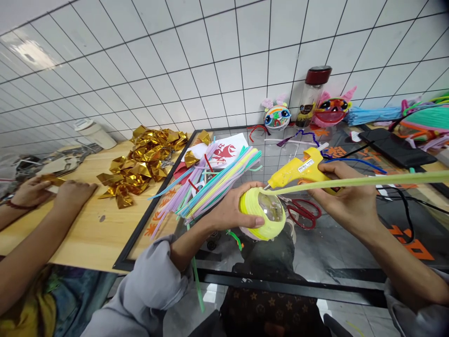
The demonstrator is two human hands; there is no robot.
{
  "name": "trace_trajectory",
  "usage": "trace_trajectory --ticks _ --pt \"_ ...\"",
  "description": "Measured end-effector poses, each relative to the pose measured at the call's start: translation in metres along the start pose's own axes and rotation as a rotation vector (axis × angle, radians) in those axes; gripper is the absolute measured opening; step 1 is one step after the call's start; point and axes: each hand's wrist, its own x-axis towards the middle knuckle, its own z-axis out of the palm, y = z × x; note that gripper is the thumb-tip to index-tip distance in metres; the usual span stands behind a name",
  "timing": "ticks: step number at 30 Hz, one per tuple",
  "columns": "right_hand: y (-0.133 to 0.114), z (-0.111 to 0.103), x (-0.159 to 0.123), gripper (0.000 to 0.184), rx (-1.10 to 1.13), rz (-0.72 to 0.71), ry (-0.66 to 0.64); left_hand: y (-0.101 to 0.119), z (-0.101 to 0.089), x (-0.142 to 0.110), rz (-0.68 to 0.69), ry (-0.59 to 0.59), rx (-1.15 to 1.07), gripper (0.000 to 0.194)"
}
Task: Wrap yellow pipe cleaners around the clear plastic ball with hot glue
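Note:
My left hand is wrapped round a clear ball partly covered with yellow pipe cleaner. In my right hand is a yellow hot glue gun, its nozzle at the ball's upper edge. A long yellow pipe cleaner runs from the ball's top past my right hand to the right edge of view; whether my fingers also pinch it I cannot tell. Behind the ball lie red-handled scissors. Left of it, a bundle of pastel pipe cleaners rests on the glass tabletop.
At left, a co-worker's hands hold gold foil beside a gold foil pile. Along the wall stand a decorated ball, a glass bottle and a pink-eared figure. A black phone and cables lie at right.

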Motion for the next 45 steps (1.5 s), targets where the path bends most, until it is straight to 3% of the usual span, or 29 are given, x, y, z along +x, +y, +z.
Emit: trace_trajectory --ticks 16,27,45 --pt "-0.004 -0.006 0.0 0.018 -0.02 -0.085 -0.022 -0.001 0.001 0.0 0.023 0.002 -0.011 0.087" --pt "0.005 0.0 -0.001 0.017 -0.115 -0.045 0.036 -0.002 0.0 0.0 0.009 0.013 -0.01 0.088" --pt "-0.006 -0.005 0.0 0.023 -0.016 -0.016 -0.03 -0.002 0.001 0.001 0.008 -0.011 -0.054 0.087"
